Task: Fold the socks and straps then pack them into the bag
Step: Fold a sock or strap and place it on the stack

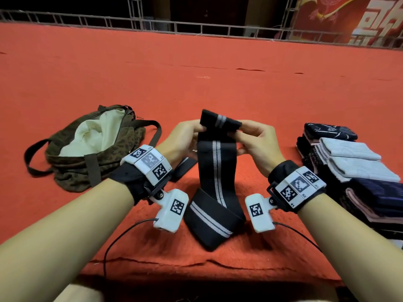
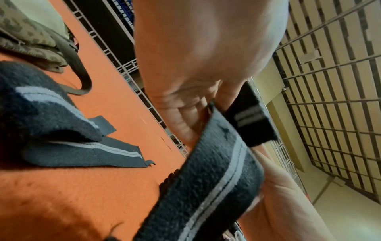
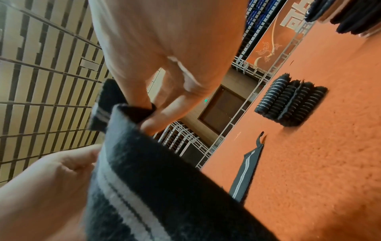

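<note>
The left hand (image 1: 185, 136) and the right hand (image 1: 257, 138) each pinch one side of the upper end of a black strap (image 1: 216, 168) with a pale double stripe down its length. Fingers and thumbs are curled onto the fabric at both edges. The top end of the strap is turned over between the two hands, forming a short first fold or roll. The remainder hangs down toward the person, and its lower end lies slack and bent on the red carpet (image 1: 218, 83).

A second strap (image 2: 88, 151) of the same pattern lies flat on the carpet just beyond and below the left hand, not yet handled. The bag (image 1: 87, 153), patterned brown with a pale lining, lies to the left with its mouth open; nothing can be seen inside it from the head view. Stacks of folded socks (image 1: 353, 162) sit to the right, well apart from the bag.

Step in hand, as judged: folding the strap, at its start. Packing appears not yet begun.

The next move calls for continuing the fold down the hanging length while keeping both edges aligned, so the stripe stays straight. The slack lower end must be drawn up evenly. The fabric is limp and may splay unless both pinches hold.
</note>
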{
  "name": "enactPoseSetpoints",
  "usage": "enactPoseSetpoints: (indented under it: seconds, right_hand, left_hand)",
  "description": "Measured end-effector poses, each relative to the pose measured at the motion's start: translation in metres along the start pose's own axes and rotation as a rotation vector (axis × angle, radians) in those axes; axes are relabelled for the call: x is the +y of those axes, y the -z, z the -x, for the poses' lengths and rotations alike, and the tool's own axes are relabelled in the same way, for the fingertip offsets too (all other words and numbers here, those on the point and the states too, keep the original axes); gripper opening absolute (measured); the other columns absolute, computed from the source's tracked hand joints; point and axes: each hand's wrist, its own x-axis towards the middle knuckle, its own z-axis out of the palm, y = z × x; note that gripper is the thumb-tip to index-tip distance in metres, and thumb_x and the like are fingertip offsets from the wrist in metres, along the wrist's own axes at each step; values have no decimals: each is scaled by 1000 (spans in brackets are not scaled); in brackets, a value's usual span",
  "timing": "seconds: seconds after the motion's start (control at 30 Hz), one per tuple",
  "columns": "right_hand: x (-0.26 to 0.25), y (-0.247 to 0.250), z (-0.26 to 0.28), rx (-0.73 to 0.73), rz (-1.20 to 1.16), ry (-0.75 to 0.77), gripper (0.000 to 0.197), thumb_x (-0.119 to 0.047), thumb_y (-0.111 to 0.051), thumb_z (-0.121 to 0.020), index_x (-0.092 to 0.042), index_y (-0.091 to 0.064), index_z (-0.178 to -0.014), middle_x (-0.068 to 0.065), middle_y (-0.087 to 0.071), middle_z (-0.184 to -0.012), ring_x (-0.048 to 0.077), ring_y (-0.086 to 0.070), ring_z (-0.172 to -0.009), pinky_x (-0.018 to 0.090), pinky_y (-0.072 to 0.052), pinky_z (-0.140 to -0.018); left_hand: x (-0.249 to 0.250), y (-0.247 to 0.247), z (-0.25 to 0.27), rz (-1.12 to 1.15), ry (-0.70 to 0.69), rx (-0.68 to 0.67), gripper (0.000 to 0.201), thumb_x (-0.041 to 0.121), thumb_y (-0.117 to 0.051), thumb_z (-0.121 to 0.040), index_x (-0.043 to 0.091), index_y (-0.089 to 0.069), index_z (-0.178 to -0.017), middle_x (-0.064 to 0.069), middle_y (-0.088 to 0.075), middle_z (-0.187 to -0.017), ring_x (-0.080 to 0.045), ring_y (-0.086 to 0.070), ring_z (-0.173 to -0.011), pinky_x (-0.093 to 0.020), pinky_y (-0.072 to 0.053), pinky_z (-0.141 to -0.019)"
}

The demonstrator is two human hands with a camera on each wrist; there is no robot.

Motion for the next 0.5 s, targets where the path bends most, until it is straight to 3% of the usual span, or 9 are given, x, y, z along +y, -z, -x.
enactPoseSetpoints:
  seconds: [0.07, 0.13, 0.2, 0.3, 0.4, 0.5]
  right_hand:
    - [0, 0, 0, 42, 23, 43, 21, 6, -69, -89, -8, -78, -102, -3, -78, -87, 9, -72, -78, 24, -54, -53]
    - [0, 0, 1, 34, 31, 78, 22, 8, -68, -89, -6, -77, -103, 0, -78, -92, 9, -72, -80, 23, -55, -56]
    - [-1, 0, 2, 7, 38, 96, 25, 11, -65, -89, -4, -76, -106, 5, -76, -100, 8, -73, -83, 22, -56, -57]
    - [-1, -1, 3, -15, 60, 99, 31, 16, -60, -88, -2, -75, -109, 10, -75, -106, 8, -73, -88, 21, -56, -59]
    - [0, 1, 2, -18, 83, 40, 41, 17, -47, -89, -5, -77, -106, 8, -75, -109, 7, -71, -93, 23, -56, -64]
    - [4, 3, -1, -66, -33, -119, 33, -6, -48, -96, -17, -73, -115, 8, -72, -109, 18, -69, -95, 36, -58, -70]
  left_hand:
    - [0, 4, 2, 72, 31, -64, 39, 38, -34, -101, 15, -64, -103, -13, -60, -95, -30, -58, -80, -31, -47, -61]
    - [-2, 7, 1, 67, 42, -95, 62, 66, -27, -99, 16, -65, -100, -11, -61, -88, -26, -60, -71, -30, -47, -59]
    - [-2, 6, 0, 10, 28, -90, 63, 75, -35, -93, 20, -64, -97, -10, -58, -86, -26, -57, -73, -29, -46, -60]
    - [-4, 5, 0, -22, 18, -68, 33, 49, -59, -92, 19, -66, -101, -10, -63, -91, -23, -62, -70, -29, -50, -63]
    - [-5, 4, 1, -38, -19, -43, 24, 23, -59, -94, 9, -73, -107, -10, -65, -92, -22, -64, -71, -29, -51, -60]
    - [-5, 4, 1, -71, -63, -9, 25, 11, -58, -98, 5, -71, -118, -8, -69, -95, -14, -68, -71, -25, -54, -55]
